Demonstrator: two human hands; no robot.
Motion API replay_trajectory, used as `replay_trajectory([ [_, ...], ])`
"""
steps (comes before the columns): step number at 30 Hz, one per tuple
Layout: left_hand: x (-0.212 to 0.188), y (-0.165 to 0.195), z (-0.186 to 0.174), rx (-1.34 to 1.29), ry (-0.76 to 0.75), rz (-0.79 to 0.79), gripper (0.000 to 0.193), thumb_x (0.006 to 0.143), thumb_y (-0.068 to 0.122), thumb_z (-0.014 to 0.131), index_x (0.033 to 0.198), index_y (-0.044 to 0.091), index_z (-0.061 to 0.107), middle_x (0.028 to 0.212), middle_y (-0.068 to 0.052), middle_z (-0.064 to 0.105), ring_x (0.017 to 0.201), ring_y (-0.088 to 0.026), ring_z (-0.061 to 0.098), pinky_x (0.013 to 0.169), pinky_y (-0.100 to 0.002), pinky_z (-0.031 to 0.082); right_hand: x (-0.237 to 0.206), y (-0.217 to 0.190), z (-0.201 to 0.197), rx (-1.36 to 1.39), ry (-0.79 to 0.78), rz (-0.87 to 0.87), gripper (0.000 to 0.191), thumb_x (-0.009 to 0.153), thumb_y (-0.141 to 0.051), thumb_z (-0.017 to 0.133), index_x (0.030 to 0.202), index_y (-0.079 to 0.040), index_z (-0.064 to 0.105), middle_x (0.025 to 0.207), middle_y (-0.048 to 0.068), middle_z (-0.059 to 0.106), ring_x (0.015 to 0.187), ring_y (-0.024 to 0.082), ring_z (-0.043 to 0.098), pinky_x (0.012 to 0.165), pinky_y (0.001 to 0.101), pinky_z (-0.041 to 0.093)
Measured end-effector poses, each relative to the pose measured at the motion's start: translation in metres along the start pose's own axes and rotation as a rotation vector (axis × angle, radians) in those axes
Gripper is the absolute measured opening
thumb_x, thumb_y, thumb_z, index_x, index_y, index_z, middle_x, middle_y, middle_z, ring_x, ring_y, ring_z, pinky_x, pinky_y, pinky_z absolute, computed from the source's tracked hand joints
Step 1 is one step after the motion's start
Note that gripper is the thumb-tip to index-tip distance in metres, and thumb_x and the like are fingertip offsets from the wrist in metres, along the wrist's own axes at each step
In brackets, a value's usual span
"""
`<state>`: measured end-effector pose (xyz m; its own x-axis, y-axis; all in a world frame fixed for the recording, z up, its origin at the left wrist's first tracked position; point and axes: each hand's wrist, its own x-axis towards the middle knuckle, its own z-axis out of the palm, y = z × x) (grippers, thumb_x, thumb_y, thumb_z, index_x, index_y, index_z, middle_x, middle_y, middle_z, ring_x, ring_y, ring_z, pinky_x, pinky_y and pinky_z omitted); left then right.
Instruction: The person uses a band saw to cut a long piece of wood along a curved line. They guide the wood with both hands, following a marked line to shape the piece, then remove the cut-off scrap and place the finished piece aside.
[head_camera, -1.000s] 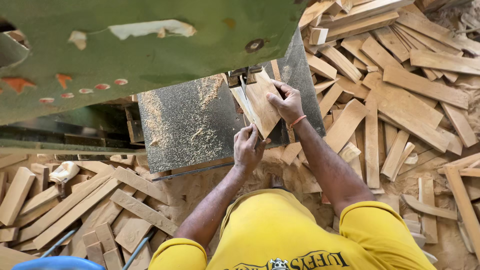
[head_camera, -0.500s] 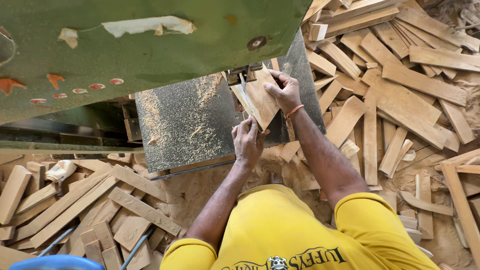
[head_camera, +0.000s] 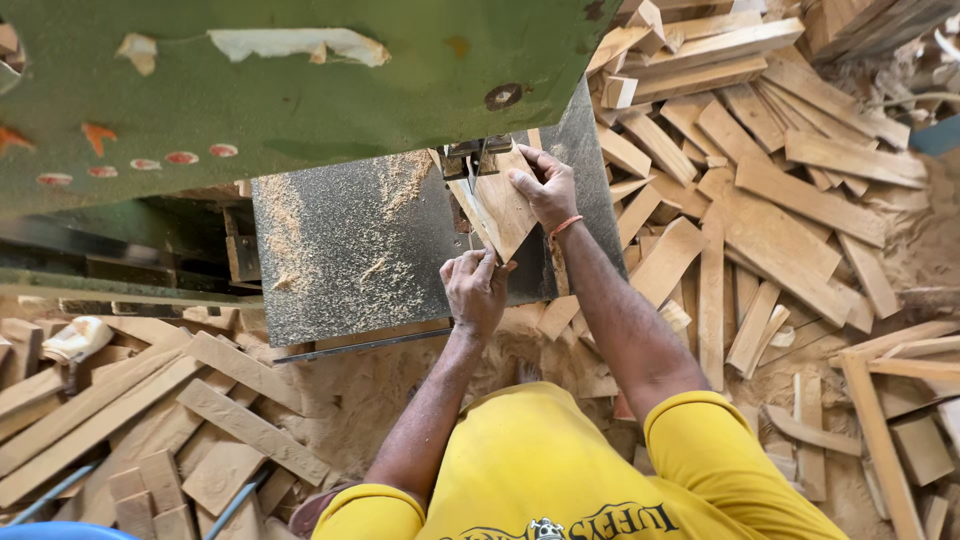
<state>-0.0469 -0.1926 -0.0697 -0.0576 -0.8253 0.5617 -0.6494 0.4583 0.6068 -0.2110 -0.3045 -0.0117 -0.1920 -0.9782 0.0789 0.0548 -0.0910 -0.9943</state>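
A flat piece of pale wood (head_camera: 497, 207) lies on the grey steel saw table (head_camera: 350, 250), up against the thin band-saw blade (head_camera: 472, 185) under the blade guide. My left hand (head_camera: 473, 288) pinches the near end of the wood. My right hand (head_camera: 545, 187), with an orange band on the wrist, presses flat on the wood's far right edge, close beside the blade. Sawdust is scattered over the table.
The green saw housing (head_camera: 280, 90) overhangs the table at the top left. Several cut wood strips lie piled on the floor at right (head_camera: 760, 200) and at lower left (head_camera: 150, 400), amid sawdust. A blue rim (head_camera: 50, 530) shows at the bottom left corner.
Both hands and the wood piece have shifted slightly toward the blade; the grip is the same. The camera view has drifted a little.
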Motion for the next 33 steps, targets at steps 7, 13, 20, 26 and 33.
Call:
replay_trajectory([
  [7,-0.001,0.016,0.001,-0.056,0.030,-0.108,0.026,0.093,0.028,0.078,0.105,0.006,0.076,0.081,-0.002,0.067,0.080,-0.021,0.065,0.079,-0.039,0.044,0.000,-0.012,0.002,-0.016,-0.026,-0.025,0.044,0.089,-0.003,0.073,0.131,0.006,0.067,0.116,0.010,0.075,0.100,0.011,0.070,0.089,0.0249,0.059],
  [13,0.004,0.020,-0.001,-0.106,0.104,-0.128,0.018,0.094,0.021,0.075,0.105,0.007,0.075,0.083,-0.003,0.069,0.077,-0.022,0.067,0.074,-0.039,0.046,0.004,-0.012,0.007,-0.085,0.006,-0.046,0.041,0.091,-0.003,0.071,0.130,0.008,0.067,0.116,0.009,0.074,0.099,0.011,0.069,0.089,0.0247,0.057],
  [20,0.011,0.025,0.009,-0.082,0.166,-0.238,0.016,0.093,0.025,0.076,0.095,0.009,0.074,0.078,-0.006,0.068,0.069,-0.026,0.066,0.066,-0.040,0.045,0.018,-0.003,0.005,0.000,-0.048,-0.066,0.041,0.094,-0.005,0.070,0.133,0.007,0.065,0.122,0.008,0.072,0.105,0.011,0.067,0.094,0.0243,0.056],
  [26,0.016,0.033,0.012,-0.101,0.252,-0.329,0.017,0.093,0.027,0.076,0.096,0.010,0.074,0.079,-0.007,0.069,0.066,-0.028,0.068,0.058,-0.039,0.053,0.026,0.003,0.006,-0.009,-0.041,-0.066,0.040,0.094,-0.005,0.071,0.133,0.007,0.066,0.122,0.011,0.072,0.103,0.012,0.067,0.091,0.0251,0.056],
  [33,0.019,0.035,0.015,-0.078,0.271,-0.400,0.017,0.094,0.026,0.076,0.100,0.011,0.078,0.083,-0.007,0.075,0.066,-0.024,0.072,0.056,-0.036,0.055,0.031,0.005,0.009,0.005,-0.039,-0.059,0.039,0.094,-0.006,0.070,0.132,0.005,0.066,0.118,0.009,0.073,0.100,0.011,0.068,0.089,0.0238,0.056],
])
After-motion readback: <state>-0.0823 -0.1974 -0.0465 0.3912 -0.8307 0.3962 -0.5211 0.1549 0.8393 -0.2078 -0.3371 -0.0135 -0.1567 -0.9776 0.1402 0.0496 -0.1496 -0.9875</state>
